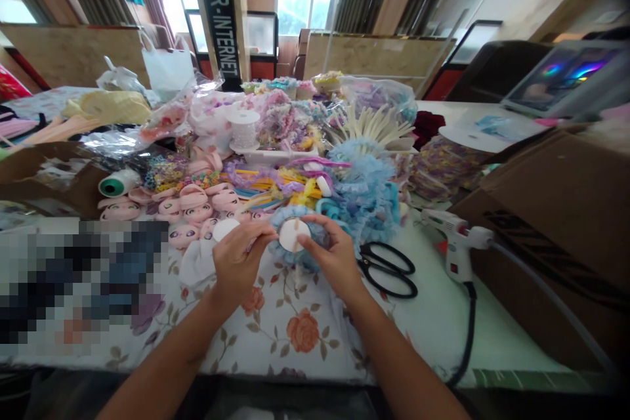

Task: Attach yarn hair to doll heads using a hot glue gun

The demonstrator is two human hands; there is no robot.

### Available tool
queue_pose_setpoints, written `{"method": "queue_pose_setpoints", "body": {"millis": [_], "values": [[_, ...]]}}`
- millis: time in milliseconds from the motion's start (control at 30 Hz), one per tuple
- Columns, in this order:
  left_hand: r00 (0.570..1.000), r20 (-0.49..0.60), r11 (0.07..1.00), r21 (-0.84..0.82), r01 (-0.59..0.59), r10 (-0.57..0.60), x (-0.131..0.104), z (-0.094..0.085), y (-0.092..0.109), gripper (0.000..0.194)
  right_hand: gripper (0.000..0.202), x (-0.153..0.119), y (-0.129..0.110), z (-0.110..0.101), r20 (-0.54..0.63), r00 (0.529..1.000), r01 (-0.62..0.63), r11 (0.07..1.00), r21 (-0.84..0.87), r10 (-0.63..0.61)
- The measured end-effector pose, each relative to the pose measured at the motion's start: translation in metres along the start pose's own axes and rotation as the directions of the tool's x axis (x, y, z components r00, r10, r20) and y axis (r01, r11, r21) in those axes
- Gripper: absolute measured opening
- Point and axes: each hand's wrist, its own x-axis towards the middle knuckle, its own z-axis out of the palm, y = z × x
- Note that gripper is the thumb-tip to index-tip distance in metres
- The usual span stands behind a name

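My right hand (337,251) grips a light blue ruffled piece (283,215) with a round white disc (290,235) at its centre. A narrow tan strip crosses the disc, and my right thumb and fingers close over its right side. At the disc's left edge, my left hand (241,251) is pinched; what lies between its fingertips is too small to make out. Behind my left hand is another white disc (225,230), above some white cloth (197,262). Black-handled scissors (388,269) lie just right of my right hand.
A white hot glue gun (455,243) stands beside a large cardboard box (546,249) at right. Pink doll heads (197,210), blue ruffled trim (364,190) and a white spool (243,131) crowd the table. Floral cloth (295,335) covers its front.
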Motion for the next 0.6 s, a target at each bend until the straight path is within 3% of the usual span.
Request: {"method": "queue_pose_setpoints", "body": {"millis": [133,267,400,467,600], "values": [[0.971,-0.028,0.964,-0.128,0.232,-0.237,-0.001,-0.002,-0.004,0.003,0.028,0.002,0.003,-0.003,-0.038,0.990,-0.127,0.980,0.153,0.134],[0.847,-0.063,0.817,-0.308,0.487,-0.528,0.003,-0.002,-0.009,0.009,0.032,0.004,0.005,-0.005,-0.073,0.977,-0.172,0.947,0.273,0.198],[0.753,-0.023,0.662,-0.496,0.563,-0.657,0.012,-0.003,-0.012,0.013,0.034,0.006,0.007,-0.006,-0.090,0.979,-0.143,0.931,0.337,0.183],[0.746,-0.003,0.625,-0.547,0.556,-0.666,0.015,-0.004,-0.014,0.013,0.034,0.006,0.007,-0.006,-0.081,0.979,-0.145,0.926,0.349,0.185],[0.779,0.012,0.644,-0.555,0.527,-0.627,0.016,-0.005,-0.017,0.015,0.035,0.005,0.007,-0.005,-0.062,0.975,-0.173,0.909,0.380,0.211]]}}
